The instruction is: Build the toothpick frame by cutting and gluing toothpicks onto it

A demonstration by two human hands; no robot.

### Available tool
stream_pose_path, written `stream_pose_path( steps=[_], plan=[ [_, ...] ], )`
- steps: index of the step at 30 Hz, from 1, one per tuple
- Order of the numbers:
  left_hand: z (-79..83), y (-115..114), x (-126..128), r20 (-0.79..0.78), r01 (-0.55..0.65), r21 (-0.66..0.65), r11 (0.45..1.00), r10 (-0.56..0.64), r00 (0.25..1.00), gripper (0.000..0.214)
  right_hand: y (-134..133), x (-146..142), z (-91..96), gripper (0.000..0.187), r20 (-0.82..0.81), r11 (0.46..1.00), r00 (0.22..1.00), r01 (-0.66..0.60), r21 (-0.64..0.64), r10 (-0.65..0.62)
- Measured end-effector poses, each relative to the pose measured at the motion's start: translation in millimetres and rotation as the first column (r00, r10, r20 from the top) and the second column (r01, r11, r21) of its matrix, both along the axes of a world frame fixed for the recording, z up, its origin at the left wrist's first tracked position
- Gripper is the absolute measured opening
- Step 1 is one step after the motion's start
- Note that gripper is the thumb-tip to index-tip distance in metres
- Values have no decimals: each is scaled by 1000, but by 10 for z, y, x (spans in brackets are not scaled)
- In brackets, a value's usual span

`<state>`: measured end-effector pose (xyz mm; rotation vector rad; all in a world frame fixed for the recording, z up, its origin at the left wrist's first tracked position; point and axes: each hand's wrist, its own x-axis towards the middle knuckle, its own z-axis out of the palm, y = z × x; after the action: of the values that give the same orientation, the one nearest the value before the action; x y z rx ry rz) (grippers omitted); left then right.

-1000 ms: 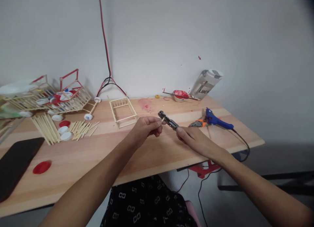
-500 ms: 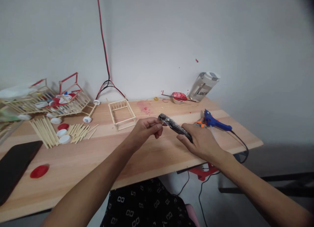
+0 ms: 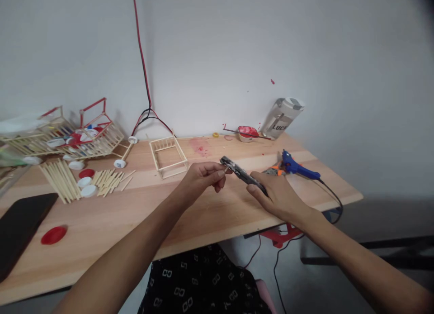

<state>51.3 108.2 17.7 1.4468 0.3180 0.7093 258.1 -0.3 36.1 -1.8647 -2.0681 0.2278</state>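
Observation:
My right hand (image 3: 280, 194) is closed around a dark, white-smeared utility knife (image 3: 240, 171), with the thumb along its near side. The knife's far end reaches the fingertips of my left hand (image 3: 208, 176). Those fingers pinch a thin wooden stick (image 3: 227, 168), of which only a short tip shows beside the knife; the rest is hidden. Both hands are above the wooden table. Behind my left hand lies a small open frame of sticks (image 3: 168, 156), with short bars along its back side.
At left are stick carts (image 3: 101, 144) with bottle-cap wheels, long sticks (image 3: 61, 180), short sticks (image 3: 110, 182), a red cap (image 3: 53, 235) and a black phone (image 3: 23, 228). At right lie a blue glue gun (image 3: 300, 169), a red-smeared cup (image 3: 247, 134) and a leaning clear container (image 3: 282, 118).
The knife has turned a little in my right hand, showing a narrower side. More of the stick's tip shows at my left fingertips. Both hands stay nearly in place.

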Motion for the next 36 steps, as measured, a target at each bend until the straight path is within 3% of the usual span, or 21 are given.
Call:
stream_pose_path(
  steps=[20, 36],
  plan=[
    [18, -15, 6, -8, -33, -120, 992, 32, 999, 27, 14, -72, 10, 54, -236, 992, 971, -73, -99, 48],
    [3, -18, 11, -36, -42, -174, 984, 36, 999, 27, -5, -104, -52, 51, -224, 996, 974, -46, -72, 29]
  ],
)
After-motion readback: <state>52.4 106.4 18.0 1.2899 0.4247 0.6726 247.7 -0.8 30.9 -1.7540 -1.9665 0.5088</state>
